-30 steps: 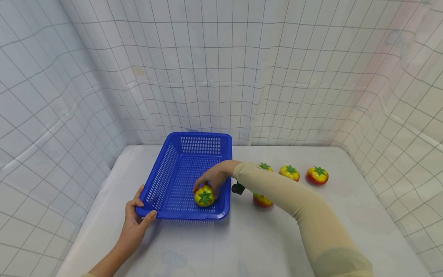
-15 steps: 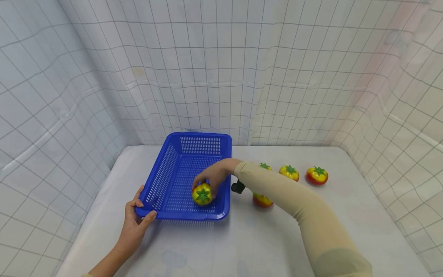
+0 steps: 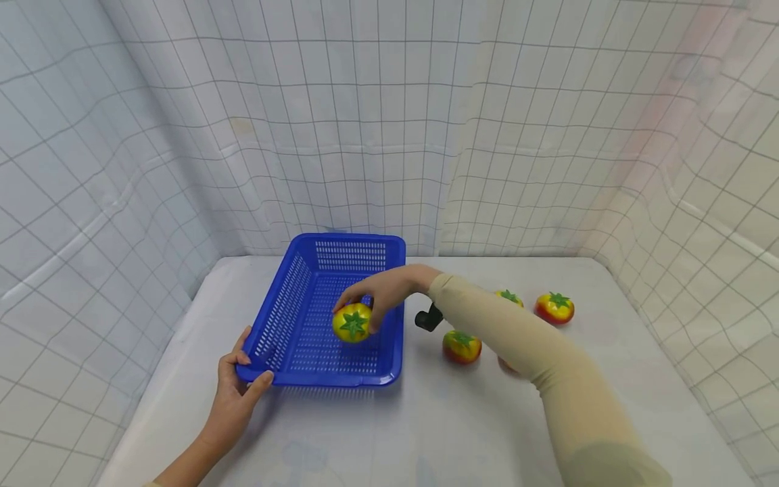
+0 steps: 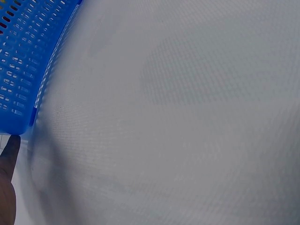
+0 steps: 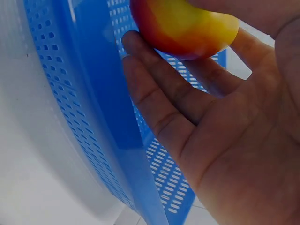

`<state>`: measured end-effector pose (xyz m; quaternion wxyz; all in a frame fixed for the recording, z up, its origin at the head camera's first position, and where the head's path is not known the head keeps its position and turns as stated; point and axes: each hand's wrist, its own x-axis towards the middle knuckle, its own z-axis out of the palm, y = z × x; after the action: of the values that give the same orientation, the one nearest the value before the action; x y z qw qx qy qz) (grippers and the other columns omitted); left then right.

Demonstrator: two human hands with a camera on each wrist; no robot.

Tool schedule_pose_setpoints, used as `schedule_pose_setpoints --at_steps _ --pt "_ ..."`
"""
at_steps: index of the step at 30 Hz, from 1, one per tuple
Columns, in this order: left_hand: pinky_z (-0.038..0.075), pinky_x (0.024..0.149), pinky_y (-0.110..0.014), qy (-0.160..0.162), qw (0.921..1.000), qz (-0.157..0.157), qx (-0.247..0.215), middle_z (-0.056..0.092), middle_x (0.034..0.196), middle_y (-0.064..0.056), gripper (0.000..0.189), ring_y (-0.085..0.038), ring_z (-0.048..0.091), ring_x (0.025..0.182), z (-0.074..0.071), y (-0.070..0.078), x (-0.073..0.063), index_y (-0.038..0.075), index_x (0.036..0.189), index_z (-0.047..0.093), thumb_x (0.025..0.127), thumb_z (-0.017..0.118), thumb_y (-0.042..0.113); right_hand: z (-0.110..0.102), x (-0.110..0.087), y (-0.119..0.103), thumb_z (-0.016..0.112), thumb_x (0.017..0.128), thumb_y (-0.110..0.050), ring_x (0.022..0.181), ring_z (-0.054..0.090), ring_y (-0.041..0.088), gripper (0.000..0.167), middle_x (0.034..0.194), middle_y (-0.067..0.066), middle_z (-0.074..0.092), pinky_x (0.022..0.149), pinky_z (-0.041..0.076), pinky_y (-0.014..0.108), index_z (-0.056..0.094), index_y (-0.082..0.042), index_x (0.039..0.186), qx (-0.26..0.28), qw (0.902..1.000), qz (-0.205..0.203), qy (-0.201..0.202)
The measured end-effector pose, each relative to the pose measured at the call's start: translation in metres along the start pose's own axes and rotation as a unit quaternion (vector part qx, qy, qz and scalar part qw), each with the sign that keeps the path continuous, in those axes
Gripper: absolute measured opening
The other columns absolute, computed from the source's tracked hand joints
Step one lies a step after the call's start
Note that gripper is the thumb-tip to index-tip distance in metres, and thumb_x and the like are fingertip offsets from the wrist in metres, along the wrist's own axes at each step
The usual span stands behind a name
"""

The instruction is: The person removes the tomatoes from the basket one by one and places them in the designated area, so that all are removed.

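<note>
A blue plastic basket (image 3: 398, 338) with slotted walls stands left of centre on the table. At its near left corner my left hand (image 3: 234, 396) grips the rim, thumb on the front edge and fingers along the side. Inside the basket's outline my right hand (image 3: 394, 289) holds a yellow-and-red tomato (image 3: 353, 323) by its sides, green star-shaped leaf cap facing the head camera. In the right wrist view the fingers (image 5: 154, 93) curl below the tomato (image 5: 187, 33), close to the basket wall (image 5: 101, 84). A fingertip (image 4: 13, 145) meets the basket corner in the left wrist view.
Several similar tomatoes lie on the table right of the basket, among them a near tomato (image 3: 462, 347) and a far right tomato (image 3: 554, 308). My right sleeve (image 3: 517, 338) partly covers others. White gridded sheets (image 3: 377, 135) enclose the table on three sides.
My right hand has moved up and away from the basket's near side with the tomato in it. The right sleeve has shifted, uncovering more of the near tomato. My left hand stays put.
</note>
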<state>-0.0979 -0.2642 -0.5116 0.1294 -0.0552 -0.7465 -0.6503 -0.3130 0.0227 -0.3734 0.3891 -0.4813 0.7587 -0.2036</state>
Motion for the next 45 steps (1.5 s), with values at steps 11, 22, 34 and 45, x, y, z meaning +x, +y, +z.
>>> schedule_pose_setpoints --at_steps 11,22,34,45 --pt "0.044 0.095 -0.011 -0.001 0.9999 0.012 -0.006 0.002 0.171 -0.004 0.037 -0.01 0.027 0.139 0.002 0.001 -0.001 0.013 0.119 0.023 0.103 0.051 -0.006 -0.01 -0.028 0.0 0.08 0.087 -0.018 0.127 0.048 0.014 0.069 0.14 -0.005 0.053 0.099 0.05 0.029 0.051 -0.032 0.148 0.012 0.9986 -0.042 0.032" --pt "0.043 0.096 -0.011 -0.003 0.9999 0.014 -0.003 0.002 0.171 -0.002 0.036 -0.011 0.026 0.14 0.0 -0.002 0.001 0.014 0.119 0.024 0.104 0.049 -0.007 -0.018 -0.063 0.013 0.079 0.089 -0.018 0.12 0.056 0.024 0.067 0.138 0.001 0.054 0.097 0.052 0.035 0.05 -0.029 0.148 0.057 0.996 -0.039 0.056" --pt "0.042 0.097 -0.01 -0.005 0.9999 0.011 -0.003 0.001 0.171 -0.003 0.037 -0.015 0.024 0.143 0.0 -0.001 0.0 0.015 0.119 0.023 0.104 0.049 -0.007 -0.015 -0.108 0.033 0.08 0.088 -0.024 0.13 0.049 0.019 0.07 0.147 -0.006 0.048 0.101 0.049 0.033 0.049 -0.033 0.149 0.055 0.9936 0.02 0.096" --pt "0.042 0.097 -0.01 -0.004 0.9999 0.007 0.008 0.001 0.171 -0.003 0.037 -0.014 0.025 0.142 0.001 0.001 0.0 0.015 0.119 0.023 0.104 0.049 -0.006 -0.006 -0.146 0.054 0.081 0.086 -0.033 0.127 0.053 0.024 0.068 0.144 -0.009 0.051 0.105 0.046 0.045 0.049 -0.042 0.146 0.081 0.9871 0.062 0.124"
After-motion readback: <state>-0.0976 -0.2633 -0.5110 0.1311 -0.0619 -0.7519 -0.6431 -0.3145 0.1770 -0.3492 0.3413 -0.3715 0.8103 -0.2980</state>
